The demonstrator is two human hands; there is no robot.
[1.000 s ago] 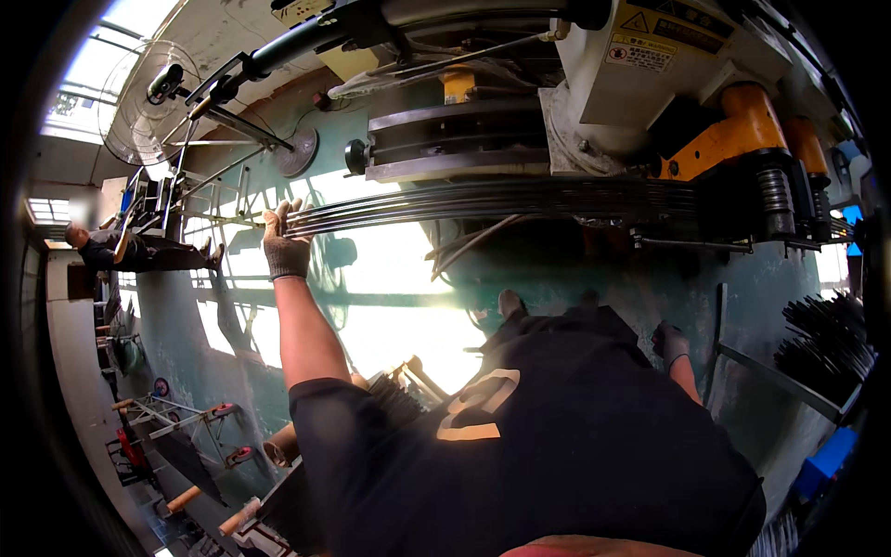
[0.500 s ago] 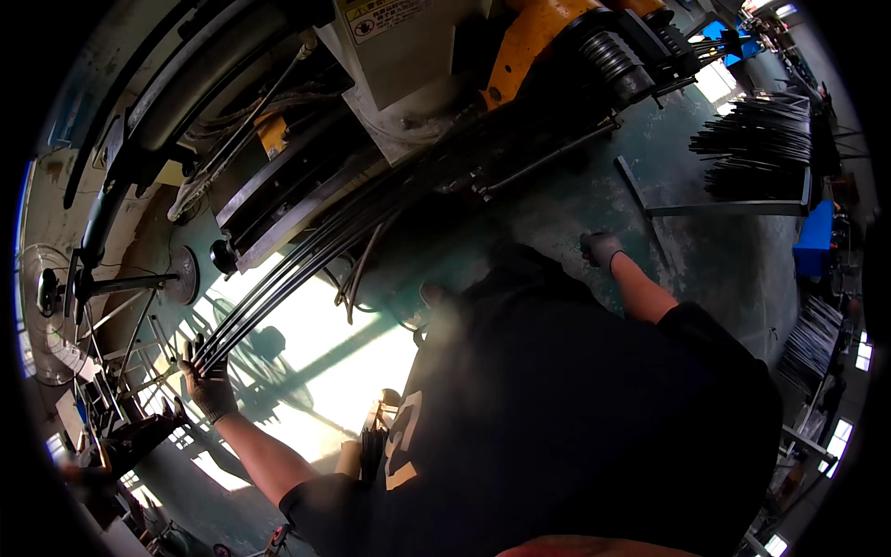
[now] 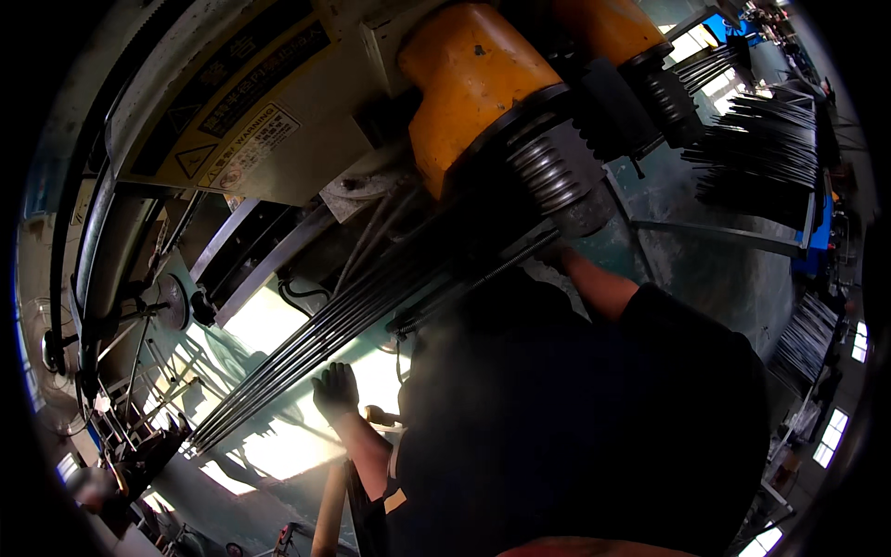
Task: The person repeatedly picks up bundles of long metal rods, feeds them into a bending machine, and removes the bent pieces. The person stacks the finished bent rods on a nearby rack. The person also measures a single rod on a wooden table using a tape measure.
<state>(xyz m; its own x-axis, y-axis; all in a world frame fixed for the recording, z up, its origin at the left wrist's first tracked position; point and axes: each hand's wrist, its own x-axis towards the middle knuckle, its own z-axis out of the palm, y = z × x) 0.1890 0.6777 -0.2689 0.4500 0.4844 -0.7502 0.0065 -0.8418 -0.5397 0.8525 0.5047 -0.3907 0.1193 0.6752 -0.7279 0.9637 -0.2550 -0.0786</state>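
Observation:
My left hand (image 3: 336,392), in a dark glove, is raised at the lower left with its fingers up. It stands apart from a bundle of long thin dark metal rods (image 3: 288,357) that slants down from the machine. My right hand (image 3: 553,254) is in deep shadow beneath the ribbed metal cylinder (image 3: 548,176) of the machine; its fingers cannot be made out. At the lower left, the rods' far ends reach a co-worker's dark gloved hand (image 3: 173,436); whether it grips them I cannot tell.
Orange machine housings (image 3: 478,79) and a pale panel with warning labels (image 3: 251,139) overhang from above. A rack frame (image 3: 715,232) with many dark rods stands at the right, more rods (image 3: 806,343) below it. A round-based stand (image 3: 172,302) is at the left.
My left hand has left the rod ends and moved right, toward my body. My right hand has moved left and up under the machine. The machine now looks closer.

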